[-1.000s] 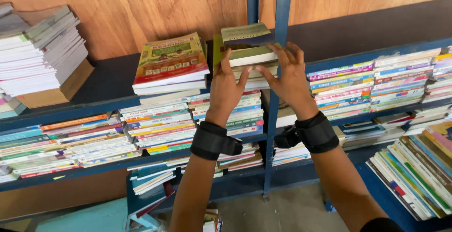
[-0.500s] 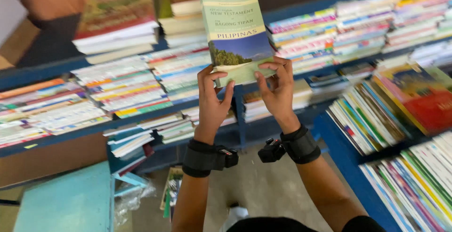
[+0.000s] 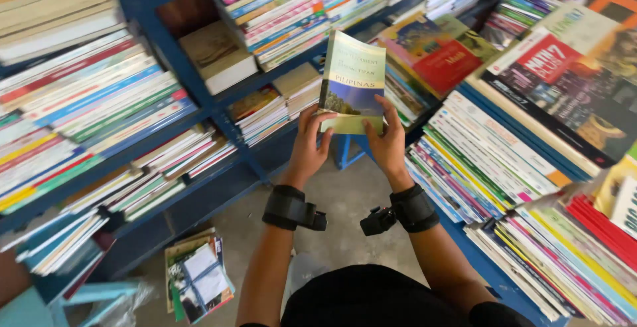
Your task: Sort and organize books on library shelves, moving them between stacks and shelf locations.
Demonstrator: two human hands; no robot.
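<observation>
You are gripping a green book (image 3: 352, 82) upright by its bottom edge; left hand (image 3: 309, 146) and right hand (image 3: 387, 144) fingers clasping opposite lower corners.

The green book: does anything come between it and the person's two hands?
Nothing visible does. The left hand and right hand both grip the lower edge of the green book directly, thumbs on its cover, holding it up in front of the blue shelves.

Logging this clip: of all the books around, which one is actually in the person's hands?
The pale green paperback with a landscape picture on its cover, gripped at its lower edge by the left hand and right hand; every other book lies stacked.
</observation>
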